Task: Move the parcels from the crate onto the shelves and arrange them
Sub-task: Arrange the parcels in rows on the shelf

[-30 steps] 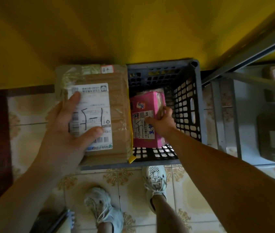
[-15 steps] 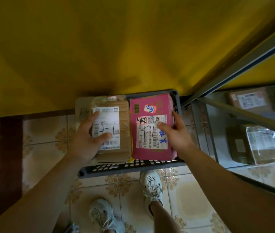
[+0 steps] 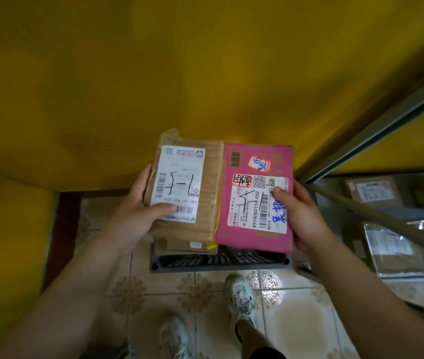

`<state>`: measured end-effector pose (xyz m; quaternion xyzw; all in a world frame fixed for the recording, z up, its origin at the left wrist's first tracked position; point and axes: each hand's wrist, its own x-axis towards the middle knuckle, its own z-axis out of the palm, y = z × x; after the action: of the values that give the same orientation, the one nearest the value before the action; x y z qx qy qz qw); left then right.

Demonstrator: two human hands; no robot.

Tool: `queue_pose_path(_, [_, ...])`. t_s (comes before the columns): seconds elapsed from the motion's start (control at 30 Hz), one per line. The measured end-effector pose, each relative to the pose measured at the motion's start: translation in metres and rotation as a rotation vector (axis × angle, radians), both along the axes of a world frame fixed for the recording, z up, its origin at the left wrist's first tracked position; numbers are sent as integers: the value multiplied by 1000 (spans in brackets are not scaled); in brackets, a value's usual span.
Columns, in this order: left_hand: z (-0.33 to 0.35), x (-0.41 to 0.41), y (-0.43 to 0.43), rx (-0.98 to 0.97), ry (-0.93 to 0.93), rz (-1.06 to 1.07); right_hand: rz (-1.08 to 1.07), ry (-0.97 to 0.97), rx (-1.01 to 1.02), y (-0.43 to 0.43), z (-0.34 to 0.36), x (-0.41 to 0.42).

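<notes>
Above the crate (image 3: 218, 262), I hold two parcels side by side, their long edges meeting. My left hand (image 3: 138, 216) grips the brown parcel (image 3: 205, 203) with the thumb across its white label, and my right hand (image 3: 303, 216) grips the pink parcel (image 3: 252, 156) with the thumb on its label. The dark crate sits on the tiled floor (image 3: 296, 320) just ahead of my shoes (image 3: 240, 294) and against the yellow wall (image 3: 205, 73), while the metal shelves (image 3: 376, 215) to my right carry other parcels (image 3: 371, 190).

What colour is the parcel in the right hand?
Pink, with a white label, in the head view: parcel, right hand.
</notes>
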<state>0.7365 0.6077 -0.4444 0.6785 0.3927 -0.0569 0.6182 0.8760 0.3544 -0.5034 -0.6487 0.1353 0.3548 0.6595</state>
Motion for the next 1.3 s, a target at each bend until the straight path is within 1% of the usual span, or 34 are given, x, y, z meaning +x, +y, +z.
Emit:
queue_pose_path(0.13, [75, -17, 1, -103, -100, 45, -6, -16, 45, -3, 77, -14])
queue_pose_path(0.2, [108, -30, 1, -117, -141, 86, -10, -24, 76, -7, 112, -29])
queue_pose_path(0.33, [166, -66, 0, -89, -240, 60, -48, -167, 91, -11, 181, -71])
queue_pose_path(0.43, [206, -89, -7, -109, -334, 46, -107, -287, 90, -22, 234, -108])
queue_pose_path(0.53, [237, -108, -20, -163, -399, 47, -133, -406, 37, -42, 280, -146])
queue_pose_path(0.7, [271, -138, -54, -131, -451, -86, -231, -504, -2, -89, 336, -201])
queue_pose_path(0.83, [298, -161, -99, 8, -529, -212, -235, -595, -28, -127, 364, -241])
queue_pose_path(0.93, [315, -179, -137, 41, -604, -230, -228, -649, -34, -166, 379, -267])
queue_pose_path(1.07, [333, -201, -206, -56, -666, -292, -266, -694, -15, -248, 393, -302])
queue_pose_path(1.17, [340, -208, -275, -161, -698, -422, -362, -677, 9, -325, 399, -326])
queue_pose_path(1.3, [349, -210, -377, -184, -718, -590, -504, -705, -15, -422, 407, -362])
